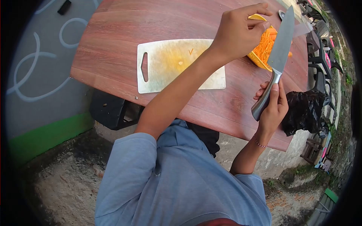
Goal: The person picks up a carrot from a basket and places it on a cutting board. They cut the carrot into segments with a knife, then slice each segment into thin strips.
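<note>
Two hands work beside the cutting board (pixel 166 67): left hand (pixel 235 34) pinches carrot shreds (pixel 264 47) in the yellow bowl (pixel 257 60). Right hand (pixel 272 109) is clamped on the knife (pixel 277 62). No writing is readable.

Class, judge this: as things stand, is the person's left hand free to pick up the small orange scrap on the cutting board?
Probably yes. The left hand is at the yellow bowl, holding no tool, and the cutting board lies uncovered around the orange scrap. The knife is in the right hand.

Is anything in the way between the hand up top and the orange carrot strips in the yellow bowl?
No, nothing visible. The left hand is right at the yellow bowl, fingers at the carrot strips. The knife, held by the right hand, lies over the bowl beside that hand, not between.
</note>
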Available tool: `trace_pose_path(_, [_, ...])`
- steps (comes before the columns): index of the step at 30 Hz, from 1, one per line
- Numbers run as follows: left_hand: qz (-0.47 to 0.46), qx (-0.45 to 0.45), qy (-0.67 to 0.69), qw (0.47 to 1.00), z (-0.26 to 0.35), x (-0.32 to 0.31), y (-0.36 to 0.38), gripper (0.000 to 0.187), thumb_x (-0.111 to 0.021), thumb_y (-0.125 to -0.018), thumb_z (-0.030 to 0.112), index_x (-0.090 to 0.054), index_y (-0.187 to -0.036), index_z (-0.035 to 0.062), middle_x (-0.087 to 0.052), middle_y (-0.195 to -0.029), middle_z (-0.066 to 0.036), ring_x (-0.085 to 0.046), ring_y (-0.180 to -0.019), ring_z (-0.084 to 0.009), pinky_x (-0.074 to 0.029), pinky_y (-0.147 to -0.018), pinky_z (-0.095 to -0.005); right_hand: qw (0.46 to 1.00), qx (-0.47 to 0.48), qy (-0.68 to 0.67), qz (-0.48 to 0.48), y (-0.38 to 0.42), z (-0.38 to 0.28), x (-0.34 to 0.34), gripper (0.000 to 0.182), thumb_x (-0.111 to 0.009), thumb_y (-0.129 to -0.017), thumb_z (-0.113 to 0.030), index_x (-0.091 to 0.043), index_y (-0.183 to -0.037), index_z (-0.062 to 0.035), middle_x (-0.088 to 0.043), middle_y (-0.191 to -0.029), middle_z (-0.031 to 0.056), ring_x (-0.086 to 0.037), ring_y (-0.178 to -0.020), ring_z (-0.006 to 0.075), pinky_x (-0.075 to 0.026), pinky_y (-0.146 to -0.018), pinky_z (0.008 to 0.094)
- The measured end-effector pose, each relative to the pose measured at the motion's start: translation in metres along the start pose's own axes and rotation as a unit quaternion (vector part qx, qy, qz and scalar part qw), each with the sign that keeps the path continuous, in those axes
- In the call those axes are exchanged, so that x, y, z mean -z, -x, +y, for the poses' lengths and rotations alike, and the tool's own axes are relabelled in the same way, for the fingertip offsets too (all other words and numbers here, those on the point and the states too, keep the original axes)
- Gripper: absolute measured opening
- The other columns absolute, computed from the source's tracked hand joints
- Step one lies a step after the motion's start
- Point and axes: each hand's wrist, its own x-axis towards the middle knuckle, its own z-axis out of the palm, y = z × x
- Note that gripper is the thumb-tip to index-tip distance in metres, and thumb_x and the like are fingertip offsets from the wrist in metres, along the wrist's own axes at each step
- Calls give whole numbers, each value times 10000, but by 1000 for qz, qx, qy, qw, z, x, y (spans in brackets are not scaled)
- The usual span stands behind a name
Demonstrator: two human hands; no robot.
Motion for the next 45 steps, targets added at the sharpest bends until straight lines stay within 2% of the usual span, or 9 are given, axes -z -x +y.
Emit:
trace_pose_path(3, [21,74,-19,997,26,81,22,317,-621,-1085,163,-686,-1336,-19,-567,-1550,-232,-618,-1393,-312,-496,-1173,-413,992,-67,-19,-109,35,9,-9,465,-503,-1155,-194,-504,-1570,16,-678,-942,72,-618,-711,87,-538,-620,254])
trace_pose_path(7, [122,202,-1,972,35,138,74,673,-266,-1172,479,-482,-1512,-59,-489,-1596,-271,-318,-1606,-339,-157,-1340,-483,967,-147,41,-204,68,16,-26,439,-490,-1147,-153,-537,-1561,-14,-671,-872,45,-607,-678,73,-531,-609,256])
trace_pose_path(14, [98,268,46,957,23,117,95,819,-214,-1150,591,-326,-1588,-91,-241,-1709,-325,-117,-1648,-414,-75,-1343,-493,961,-159,110,-196,90,10,-46,452,-508,-1150,-155,-510,-1588,-43,-660,-874,54,-597,-640,83,-527,-562,260])
trace_pose_path(35, [12,143,17,990,25,74,66,858,-156,-1131,643,-366,-1564,-66,-337,-1672,-304,-223,-1625,-404,-123,-1341,-492,973,-135,-41,-185,114,6,-64,496,-490,-1151,-151,-434,-1624,-13,-666,-871,56,-608,-663,79,-535,-610,256])
trace_pose_path(37, [-82,90,-3,993,42,45,42,791,-213,-1150,589,-371,-1568,-64,-365,-1668,-288,-277,-1613,-376,-176,-1328,-460,983,-87,-39,-160,103,-1,-54,496,-496,-1149,-148,-437,-1623,-14,-672,-875,58,-607,-666,76,-534,-612,253])
trace_pose_path(40, [-234,-201,-76,948,22,2,6,789,-469,-1119,503,-344,-1553,-144,-413,-1592,-378,-338,-1541,-539,-237,-1288,-532,995,-48,-32,-82,80,-18,-31,492,-520,-1142,-146,-458,-1615,-24,-689,-913,64,-607,-681,71,-521,-605,245])
trace_pose_path(43, [-296,-234,-119,918,-22,-33,-11,842,-450,-1113,538,-282,-1584,-140,-354,-1615,-396,-269,-1557,-573,-198,-1296,-532,997,-47,-59,3,63,-30,-3,492,-548,-1131,-136,-478,-1609,-41,-702,-957,69,-608,-697,65,-504,-592,236])
trace_pose_path(44, [-225,-213,-196,930,-22,-35,-1,776,-660,-1032,506,-484,-1460,-117,-576,-1438,-343,-548,-1392,-477,-405,-1181,-481,998,-40,-40,30,59,-28,6,494,-554,-1128,-132,-480,-1609,-46,-701,-968,67,-607,-701,63,-499,-590,235])
trace_pose_path(45, [-229,-218,-193,929,-26,-35,-3,776,-660,-1032,506,-484,-1460,-117,-576,-1438,-343,-548,-1392,-477,-405,-1181,-481,998,-32,-21,57,57,-28,14,497,-560,-1125,-127,-482,-1609,-51,-699,-978,65,-605,-705,61,-494,-587,235])
